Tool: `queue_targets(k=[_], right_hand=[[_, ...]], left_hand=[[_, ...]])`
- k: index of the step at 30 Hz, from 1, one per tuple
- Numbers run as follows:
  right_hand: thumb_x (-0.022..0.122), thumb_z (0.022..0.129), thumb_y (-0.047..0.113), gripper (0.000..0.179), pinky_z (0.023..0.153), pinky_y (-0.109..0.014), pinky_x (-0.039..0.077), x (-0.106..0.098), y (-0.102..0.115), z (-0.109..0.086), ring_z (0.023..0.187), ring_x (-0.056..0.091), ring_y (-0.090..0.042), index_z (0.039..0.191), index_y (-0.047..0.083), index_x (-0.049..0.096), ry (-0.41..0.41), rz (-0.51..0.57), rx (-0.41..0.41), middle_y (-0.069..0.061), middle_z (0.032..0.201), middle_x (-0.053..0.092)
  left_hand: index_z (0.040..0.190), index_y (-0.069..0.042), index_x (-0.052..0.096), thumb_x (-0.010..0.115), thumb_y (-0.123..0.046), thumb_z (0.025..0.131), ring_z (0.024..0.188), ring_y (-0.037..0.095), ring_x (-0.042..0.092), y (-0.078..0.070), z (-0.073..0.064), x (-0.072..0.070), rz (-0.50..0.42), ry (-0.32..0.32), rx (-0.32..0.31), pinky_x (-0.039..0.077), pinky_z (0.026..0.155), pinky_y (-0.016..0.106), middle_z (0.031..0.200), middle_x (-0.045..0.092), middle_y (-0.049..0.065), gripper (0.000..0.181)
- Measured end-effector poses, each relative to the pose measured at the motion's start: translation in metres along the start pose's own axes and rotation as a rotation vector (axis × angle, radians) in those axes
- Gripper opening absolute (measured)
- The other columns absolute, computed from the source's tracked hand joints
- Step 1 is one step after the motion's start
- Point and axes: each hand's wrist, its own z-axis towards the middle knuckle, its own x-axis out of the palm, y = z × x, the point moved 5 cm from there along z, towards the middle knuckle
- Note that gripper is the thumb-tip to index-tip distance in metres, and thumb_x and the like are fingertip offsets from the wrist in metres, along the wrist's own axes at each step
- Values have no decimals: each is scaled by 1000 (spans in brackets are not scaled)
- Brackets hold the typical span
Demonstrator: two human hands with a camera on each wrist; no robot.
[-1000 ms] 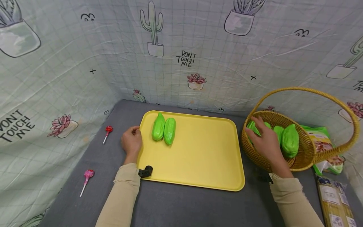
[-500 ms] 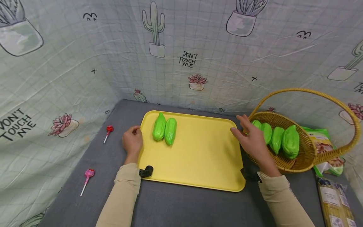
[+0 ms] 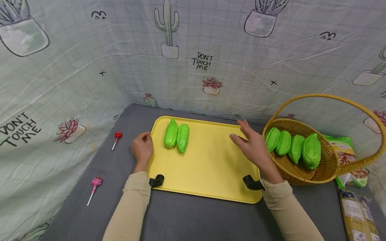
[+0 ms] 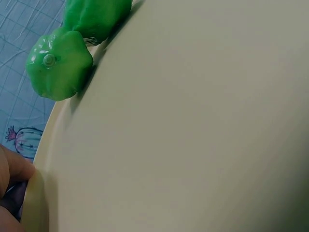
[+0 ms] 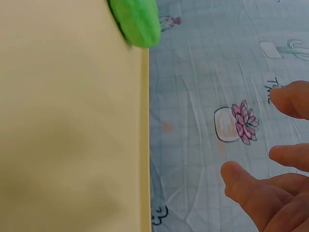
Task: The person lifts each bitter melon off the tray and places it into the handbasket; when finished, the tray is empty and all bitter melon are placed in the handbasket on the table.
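My left hand [image 3: 143,147] is at the left rim of a yellow tray [image 3: 208,160], its fingers curled at the edge. In the left wrist view a fingertip [image 4: 25,169] presses against that rim. Two glossy green ribbed fruits [image 3: 170,134] lie side by side in the tray's back left part. Over the tray's right side hovers my right hand [image 3: 254,149], fingers spread and nothing held. Several similar green fruits [image 3: 311,151] lie in a row inside a wicker basket [image 3: 327,170] to the right.
The basket's tall handle [image 3: 331,96] arches over it. Behind it lies a green-edged packet [image 3: 342,154], and nearer the front right a long clear packet [image 3: 359,214]. Two lollipops, red [image 3: 118,135] and pink [image 3: 96,182], lie left of the tray. Printed cloth [image 3: 235,77] hangs behind.
My right hand has come out of the basket and moved left over the tray, holding nothing. The left hand stays at the tray rim.
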Motion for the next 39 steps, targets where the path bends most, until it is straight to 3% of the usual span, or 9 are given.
queue_targets(k=[15,24,39], right_hand=[[64,102,32,72,109,-51,48,30,12,14,151,36,-38,162,14,29,60,91,18,-11,171,18],[66,100,33,73,107,-52,49,67,22,15,149,40,-38,161,13,31,126,128,1,-11,168,29],[66,100,36,73,110,-52,48,125,25,19,147,43,-39,161,12,33,258,119,26,-12,169,28]], left_hand=[[115,-1,75,55,-13,102,98,38,67,-2,0,-3,-15,-12,1,51,89,52,111,74,21,27],[115,-3,76,55,-14,102,98,37,68,0,2,-2,-2,-13,-4,51,90,51,111,75,20,27],[115,-3,76,56,-13,101,98,38,68,4,3,0,-24,1,-5,52,88,51,111,75,20,26]])
